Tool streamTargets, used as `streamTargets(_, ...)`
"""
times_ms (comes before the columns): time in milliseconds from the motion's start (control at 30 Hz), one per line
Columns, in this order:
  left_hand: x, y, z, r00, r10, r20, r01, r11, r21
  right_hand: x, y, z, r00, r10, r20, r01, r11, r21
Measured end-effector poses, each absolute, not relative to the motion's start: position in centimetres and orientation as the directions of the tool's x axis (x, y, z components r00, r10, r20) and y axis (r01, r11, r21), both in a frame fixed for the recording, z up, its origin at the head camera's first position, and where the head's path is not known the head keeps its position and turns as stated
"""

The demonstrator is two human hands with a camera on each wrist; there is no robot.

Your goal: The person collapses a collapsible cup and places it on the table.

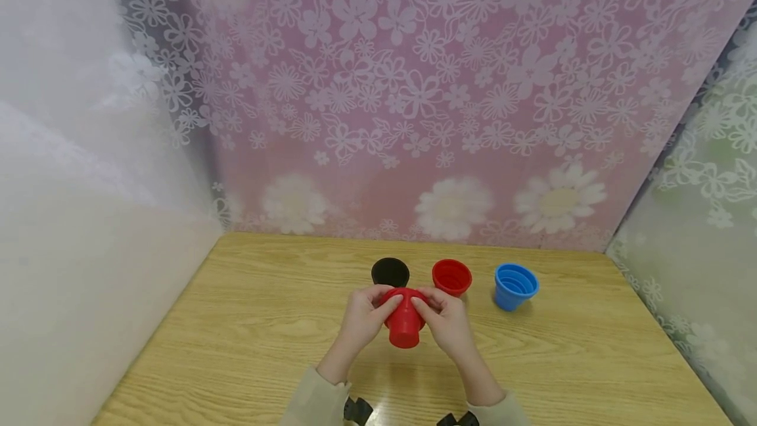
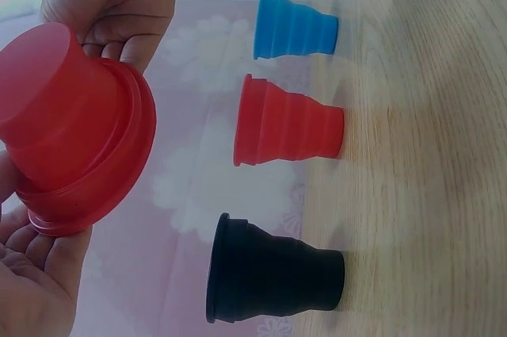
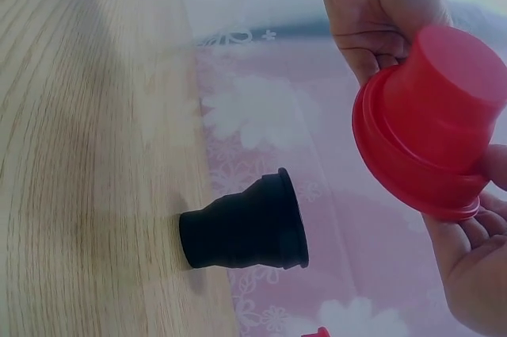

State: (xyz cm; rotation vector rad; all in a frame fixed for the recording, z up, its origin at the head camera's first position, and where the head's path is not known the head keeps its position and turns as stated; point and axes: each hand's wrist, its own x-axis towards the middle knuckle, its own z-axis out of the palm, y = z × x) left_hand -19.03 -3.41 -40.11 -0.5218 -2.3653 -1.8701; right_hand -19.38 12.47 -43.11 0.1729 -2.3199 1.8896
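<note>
A red collapsible cup (image 1: 405, 332) is held up over the table between both hands, its base turned toward me and its mouth facing away. My left hand (image 1: 361, 317) grips the left side of the rim, thumb on the outer wall. From the right, my right hand (image 1: 449, 326) pinches the rim the same way. In the left wrist view the held cup (image 2: 67, 107) has its wall partly folded near the rim. Just beyond the hands stand a black cup (image 1: 390, 271) and a second red cup (image 1: 452, 276), both upright and partly covered.
A blue collapsible cup (image 1: 514, 286) stands upright to the right, in line with the black and red ones. The wooden table (image 1: 260, 321) meets a pink flowered backdrop (image 1: 367, 196) behind. Pale side panels (image 1: 106, 235) border it left and right.
</note>
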Motion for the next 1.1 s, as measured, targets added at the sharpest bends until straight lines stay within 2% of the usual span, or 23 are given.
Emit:
streamTargets(267,-20.3,-3.4,-42.5,-0.931,0.195,0.31,0.35,0.224,0.91,-19.3,12.3,-43.3,-0.972,0.007,0.234,-0.225,0.242,-0.944)
streamTargets(533,-21.0,-3.3,-43.9,-0.892,0.185,0.413,0.45,0.28,0.848,-19.1,12.0,-43.0,-0.949,0.022,0.314,-0.296,0.278,-0.914)
streamTargets(800,-19.3,-3.5,-40.8,-0.928,0.21,0.308,0.352,0.225,0.908,-19.5,12.2,-43.4,-0.957,0.034,0.289,-0.271,0.262,-0.926)
streamTargets(1100,-19.8,-4.0,-41.3,-0.94,0.317,0.124,0.121,-0.031,0.992,-19.7,12.7,-43.8,-0.975,0.032,0.219,-0.207,0.225,-0.952)
